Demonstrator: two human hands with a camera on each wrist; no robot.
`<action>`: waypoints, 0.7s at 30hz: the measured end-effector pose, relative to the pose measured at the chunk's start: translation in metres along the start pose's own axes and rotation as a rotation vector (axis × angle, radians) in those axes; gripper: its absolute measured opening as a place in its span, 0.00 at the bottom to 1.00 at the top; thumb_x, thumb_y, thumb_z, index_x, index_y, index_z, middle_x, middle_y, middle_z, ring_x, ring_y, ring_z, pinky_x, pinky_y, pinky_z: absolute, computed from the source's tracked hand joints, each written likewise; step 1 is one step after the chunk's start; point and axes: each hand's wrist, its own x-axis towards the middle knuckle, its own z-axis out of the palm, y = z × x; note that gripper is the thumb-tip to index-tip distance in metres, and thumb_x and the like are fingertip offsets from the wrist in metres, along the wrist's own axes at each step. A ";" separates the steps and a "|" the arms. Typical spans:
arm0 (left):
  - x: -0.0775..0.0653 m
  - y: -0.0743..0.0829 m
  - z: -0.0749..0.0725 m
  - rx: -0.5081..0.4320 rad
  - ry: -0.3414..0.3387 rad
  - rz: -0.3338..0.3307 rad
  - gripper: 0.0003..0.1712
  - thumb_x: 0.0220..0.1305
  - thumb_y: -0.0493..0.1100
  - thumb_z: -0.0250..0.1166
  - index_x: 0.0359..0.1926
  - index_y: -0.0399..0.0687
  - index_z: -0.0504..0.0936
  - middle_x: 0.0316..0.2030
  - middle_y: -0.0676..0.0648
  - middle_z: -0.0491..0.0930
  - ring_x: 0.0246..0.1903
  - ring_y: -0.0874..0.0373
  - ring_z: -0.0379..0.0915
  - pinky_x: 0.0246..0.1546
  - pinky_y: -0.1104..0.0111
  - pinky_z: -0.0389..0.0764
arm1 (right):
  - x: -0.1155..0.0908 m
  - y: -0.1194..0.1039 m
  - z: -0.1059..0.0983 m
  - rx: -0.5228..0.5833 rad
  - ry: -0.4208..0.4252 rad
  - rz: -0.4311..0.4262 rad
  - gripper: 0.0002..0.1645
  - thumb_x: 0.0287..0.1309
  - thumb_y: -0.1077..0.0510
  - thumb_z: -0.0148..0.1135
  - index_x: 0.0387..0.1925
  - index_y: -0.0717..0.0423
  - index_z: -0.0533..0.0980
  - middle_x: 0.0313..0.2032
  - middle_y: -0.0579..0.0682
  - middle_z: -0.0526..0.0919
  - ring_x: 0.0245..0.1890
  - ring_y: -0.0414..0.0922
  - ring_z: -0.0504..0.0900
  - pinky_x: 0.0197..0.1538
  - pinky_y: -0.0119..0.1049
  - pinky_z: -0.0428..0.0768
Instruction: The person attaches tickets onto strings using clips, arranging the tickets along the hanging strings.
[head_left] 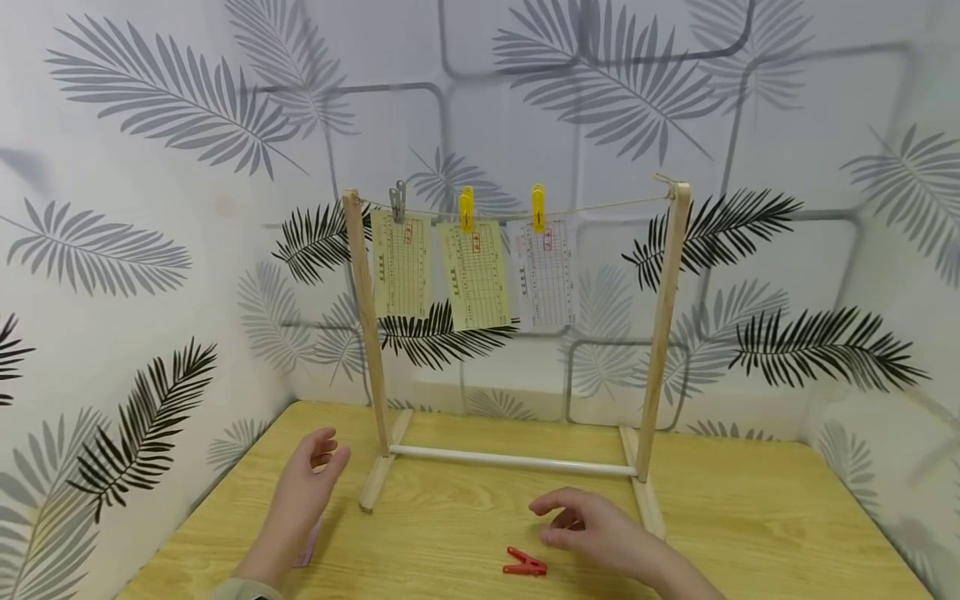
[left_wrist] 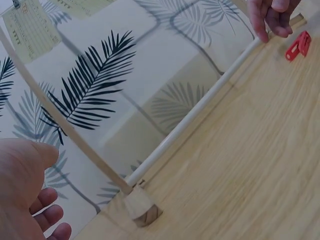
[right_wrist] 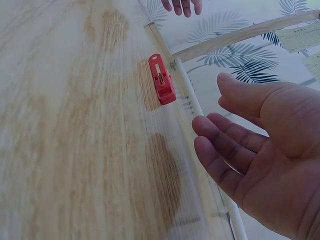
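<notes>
My left hand (head_left: 309, 475) hovers over the table left of the wooden rack, fingers loosely bent and holding nothing. Partly hidden beneath that forearm lies a pinkish paper slip (head_left: 308, 546). My right hand (head_left: 588, 527), relaxed and without anything in it, is above the table near the rack's right foot. Close by its fingertips a red clothespin (head_left: 527, 562) lies on the tabletop; the right wrist view also shows this red clothespin (right_wrist: 162, 80). From the rack's string hang two yellowish paper slips (head_left: 474, 279) and a whitish slip (head_left: 546, 279), held by a grey clothespin (head_left: 397, 202) and two yellow clothespins (head_left: 467, 209).
The rack has a left wooden post (head_left: 367, 333), a right wooden post (head_left: 663, 333) and a white bar (head_left: 513, 460) low between them. A string (head_left: 615, 205) spans the post tops. Behind the wooden table (head_left: 450, 533) stands a leaf-patterned wall (head_left: 510, 108).
</notes>
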 end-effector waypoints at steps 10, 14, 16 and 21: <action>-0.005 -0.020 -0.020 0.088 0.021 -0.028 0.40 0.86 0.55 0.62 0.82 0.35 0.60 0.75 0.28 0.67 0.73 0.33 0.64 0.73 0.39 0.68 | 0.000 0.000 0.001 -0.019 -0.039 0.011 0.20 0.78 0.62 0.68 0.66 0.61 0.81 0.61 0.59 0.85 0.52 0.52 0.87 0.51 0.35 0.84; -0.004 -0.031 -0.024 0.148 0.044 -0.022 0.39 0.85 0.54 0.63 0.81 0.32 0.63 0.73 0.26 0.70 0.69 0.34 0.67 0.70 0.40 0.70 | 0.000 0.002 0.002 -0.016 -0.054 0.018 0.20 0.78 0.62 0.68 0.66 0.62 0.81 0.60 0.58 0.85 0.53 0.53 0.87 0.51 0.35 0.84; -0.004 -0.035 -0.026 0.180 0.059 -0.019 0.38 0.85 0.52 0.64 0.80 0.31 0.64 0.71 0.25 0.71 0.68 0.34 0.69 0.69 0.40 0.71 | 0.000 0.003 0.002 -0.015 -0.057 0.022 0.20 0.77 0.62 0.68 0.66 0.62 0.81 0.60 0.58 0.86 0.53 0.53 0.86 0.51 0.35 0.84; -0.003 -0.045 -0.030 0.281 0.108 -0.025 0.35 0.82 0.48 0.66 0.77 0.31 0.68 0.68 0.24 0.74 0.66 0.31 0.72 0.66 0.37 0.72 | -0.001 0.004 0.003 -0.031 -0.064 0.021 0.20 0.77 0.62 0.69 0.65 0.61 0.82 0.59 0.57 0.86 0.53 0.53 0.86 0.52 0.35 0.84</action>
